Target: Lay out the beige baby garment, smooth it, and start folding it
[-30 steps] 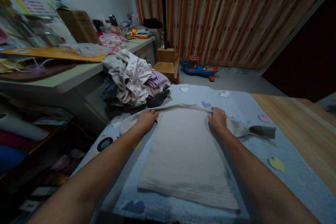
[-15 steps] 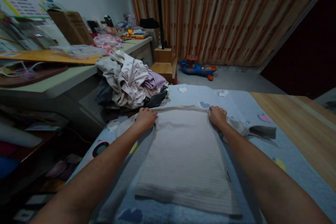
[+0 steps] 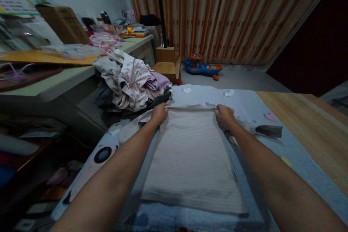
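Pale striped garment (image 3: 191,159) lies flat on a blue heart-print blanket (image 3: 244,98), its far edge rolled over. Left hand (image 3: 159,113) and right hand (image 3: 225,116) are both closed, pinching that far edge. Crumpled clothes pile (image 3: 130,83) sits just beyond the left hand, beside the table (image 3: 54,86). Wooden surface (image 3: 307,130) lies right of the blanket.

Blue heart-print blanket (image 3: 239,96) spread over a wooden table (image 3: 307,130); pale striped garment (image 3: 190,159) lies on it at 6 o'clock. Grey desk (image 3: 54,87) at 10 o'clock carries an orange board (image 3: 40,57) and a cardboard box (image 3: 62,23). Floor (image 3: 239,78) at 1 o'clock bears a blue ride-on toy (image 3: 203,66).
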`<state>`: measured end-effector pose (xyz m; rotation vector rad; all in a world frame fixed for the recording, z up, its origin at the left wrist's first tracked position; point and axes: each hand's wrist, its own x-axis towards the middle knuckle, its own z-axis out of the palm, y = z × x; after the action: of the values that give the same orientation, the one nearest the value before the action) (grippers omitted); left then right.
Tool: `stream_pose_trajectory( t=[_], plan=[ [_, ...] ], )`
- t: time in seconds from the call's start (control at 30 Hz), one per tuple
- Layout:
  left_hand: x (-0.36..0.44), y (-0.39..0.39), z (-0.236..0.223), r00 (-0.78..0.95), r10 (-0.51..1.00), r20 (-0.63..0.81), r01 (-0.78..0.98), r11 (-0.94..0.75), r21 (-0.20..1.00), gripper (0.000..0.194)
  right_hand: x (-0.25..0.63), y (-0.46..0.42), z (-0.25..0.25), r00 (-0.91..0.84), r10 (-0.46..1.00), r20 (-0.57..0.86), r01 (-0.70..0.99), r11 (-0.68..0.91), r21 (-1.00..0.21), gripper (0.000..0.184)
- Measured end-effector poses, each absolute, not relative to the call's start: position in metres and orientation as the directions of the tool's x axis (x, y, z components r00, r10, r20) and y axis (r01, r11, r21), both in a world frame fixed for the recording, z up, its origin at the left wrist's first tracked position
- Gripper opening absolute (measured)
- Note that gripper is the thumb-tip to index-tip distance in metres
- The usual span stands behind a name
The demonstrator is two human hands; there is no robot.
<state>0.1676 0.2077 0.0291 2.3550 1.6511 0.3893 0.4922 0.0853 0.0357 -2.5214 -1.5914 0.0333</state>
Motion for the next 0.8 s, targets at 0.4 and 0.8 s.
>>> stream_pose_trajectory(
  t=[0.4, 0.8],
  plan=[
    [0.187, 0.121, 0.000, 0.579, 0.796, 0.177, 0.793, -0.600, 0.105, 0.052, 0.387, 0.013, -0.012, 0.062, 0.973, 0.223, 0.989, -0.030, -0.142, 0.062],
    [0.154, 0.116, -0.014, 0.578, 0.813, 0.063, 0.809, -0.582, 0.086, 0.066, 0.450, -0.027, -0.019, 0.200, 0.968, 0.148, 0.979, -0.193, -0.063, 0.063]
  ],
)
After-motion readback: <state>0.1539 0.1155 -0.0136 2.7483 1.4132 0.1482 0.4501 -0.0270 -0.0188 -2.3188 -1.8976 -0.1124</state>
